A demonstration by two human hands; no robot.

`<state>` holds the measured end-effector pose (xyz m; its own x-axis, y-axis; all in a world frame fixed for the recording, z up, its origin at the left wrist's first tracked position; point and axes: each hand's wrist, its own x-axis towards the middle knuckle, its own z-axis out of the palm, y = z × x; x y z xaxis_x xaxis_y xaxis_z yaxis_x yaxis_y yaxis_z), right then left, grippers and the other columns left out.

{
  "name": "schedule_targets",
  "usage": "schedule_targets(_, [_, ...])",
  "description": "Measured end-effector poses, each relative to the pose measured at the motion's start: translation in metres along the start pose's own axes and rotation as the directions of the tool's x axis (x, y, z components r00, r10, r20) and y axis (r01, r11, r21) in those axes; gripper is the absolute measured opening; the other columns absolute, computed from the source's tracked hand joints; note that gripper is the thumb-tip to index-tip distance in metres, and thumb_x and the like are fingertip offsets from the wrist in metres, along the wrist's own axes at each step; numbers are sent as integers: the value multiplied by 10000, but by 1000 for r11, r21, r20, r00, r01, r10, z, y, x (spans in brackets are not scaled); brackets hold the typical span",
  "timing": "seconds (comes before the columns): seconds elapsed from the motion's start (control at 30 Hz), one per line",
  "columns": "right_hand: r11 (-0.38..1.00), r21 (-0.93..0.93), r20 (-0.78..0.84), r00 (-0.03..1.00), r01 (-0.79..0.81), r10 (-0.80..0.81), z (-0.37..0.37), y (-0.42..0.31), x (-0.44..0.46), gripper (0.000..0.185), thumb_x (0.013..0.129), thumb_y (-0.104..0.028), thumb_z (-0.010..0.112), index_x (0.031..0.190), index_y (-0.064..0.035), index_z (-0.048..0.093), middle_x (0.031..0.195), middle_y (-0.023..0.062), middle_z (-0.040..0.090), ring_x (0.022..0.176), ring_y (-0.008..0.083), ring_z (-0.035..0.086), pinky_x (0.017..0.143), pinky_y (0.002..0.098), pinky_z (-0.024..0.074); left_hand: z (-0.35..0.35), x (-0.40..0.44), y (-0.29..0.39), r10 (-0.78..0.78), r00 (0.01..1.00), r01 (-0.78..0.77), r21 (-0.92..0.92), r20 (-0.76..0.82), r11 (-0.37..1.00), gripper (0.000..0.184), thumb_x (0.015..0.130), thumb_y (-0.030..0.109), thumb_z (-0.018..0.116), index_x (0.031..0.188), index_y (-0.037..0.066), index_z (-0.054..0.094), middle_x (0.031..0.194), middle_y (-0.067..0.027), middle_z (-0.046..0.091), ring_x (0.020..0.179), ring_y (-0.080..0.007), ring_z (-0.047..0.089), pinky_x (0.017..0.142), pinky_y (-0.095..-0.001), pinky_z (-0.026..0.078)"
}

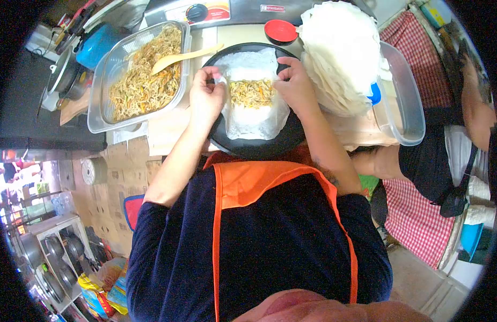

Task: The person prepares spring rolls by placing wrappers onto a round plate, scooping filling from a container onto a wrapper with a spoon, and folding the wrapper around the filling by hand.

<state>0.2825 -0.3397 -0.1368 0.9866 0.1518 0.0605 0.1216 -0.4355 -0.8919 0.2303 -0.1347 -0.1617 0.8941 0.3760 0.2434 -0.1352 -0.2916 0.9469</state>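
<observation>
On a round black plate [221,140] lies a thin translucent white wrapper [254,124], with a strip of noodle filling [252,93] across its middle. My left hand [207,95] pinches the wrapper's left edge, which is folded inward. At the right edge, my right hand [297,86] holds the wrapper between closed fingers. A clear plastic tub [96,107] of noodles with orange shreds [146,91] stands to the left, a pale wooden spoon [187,56] resting on it. Right of the plate rises a tall stack of white wrappers [342,53].
A small red bowl [280,32] sits behind the plate. An open clear plastic container [415,96] is at the right, beyond the stack. A stove front [205,11] borders the far side. Part of another person, with an arm [476,118], shows at the far right.
</observation>
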Motion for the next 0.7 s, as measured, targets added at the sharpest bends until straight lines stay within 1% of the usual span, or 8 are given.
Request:
schedule_targets(0.13, [968,219,159,983,-125,91,6,-32,-3,543,688,20,592,1204,-7,426,782,56,542,522,134,531,452,255,434,8,3,6,194,978,-200,88,71,976,360,739,-56,526,1088,31,536,850,-70,603,601,-116,544,569,-246,464])
schedule_targets(0.27, [938,308,266,961,-159,75,24,-19,4,553,688,42,575,1210,22,394,853,101,556,517,154,557,429,254,433,17,1,28,142,969,-162,88,200,983,355,762,-47,509,1111,13,524,809,-86,629,656,-146,606,607,-264,488])
schedule_targets(0.47, [808,494,343,926,-321,158,25,-7,1,489,716,41,551,1180,60,398,890,125,596,666,170,626,523,236,478,13,7,19,-175,901,231,-97,397,968,473,795,-86,482,1262,-18,448,910,-82,665,739,-98,587,695,-219,475])
schedule_targets(0.53, [935,351,292,943,51,-161,31,15,2,434,726,10,576,1145,29,464,895,118,612,829,211,619,684,290,493,7,4,10,-78,900,112,-55,428,992,483,757,-91,480,1232,-2,486,883,-88,674,769,-134,602,724,-248,479])
schedule_targets(0.57, [935,351,292,943,50,-160,26,13,-2,434,726,10,576,1145,29,464,895,118,612,829,211,619,684,290,493,3,3,8,17,887,-11,-17,461,1000,497,720,-97,477,1203,13,525,856,-94,683,799,-170,617,752,-276,484])
schedule_targets(0.6, [939,84,255,904,333,-343,18,5,-9,376,719,-6,596,1085,2,510,904,109,611,893,238,593,755,321,473,-3,5,15,185,856,-320,215,482,923,475,707,-84,557,1167,35,566,940,-113,669,928,-220,590,838,-321,462])
schedule_targets(0.63, [801,-194,271,816,566,-511,14,1,-13,318,713,-22,616,1026,-25,556,913,101,611,956,266,568,825,353,452,-4,2,16,184,857,-319,215,482,923,475,707,-84,557,1167,35,566,940,-113,669,928,-220,590,838,-321,462])
schedule_targets(0.7, [773,-129,201,780,621,-593,17,6,-13,236,695,-62,663,921,-60,598,909,89,608,982,293,537,861,386,429,-2,-3,15,250,871,-370,229,423,900,438,690,-37,650,1116,46,590,1009,-126,636,980,-271,565,881,-361,445])
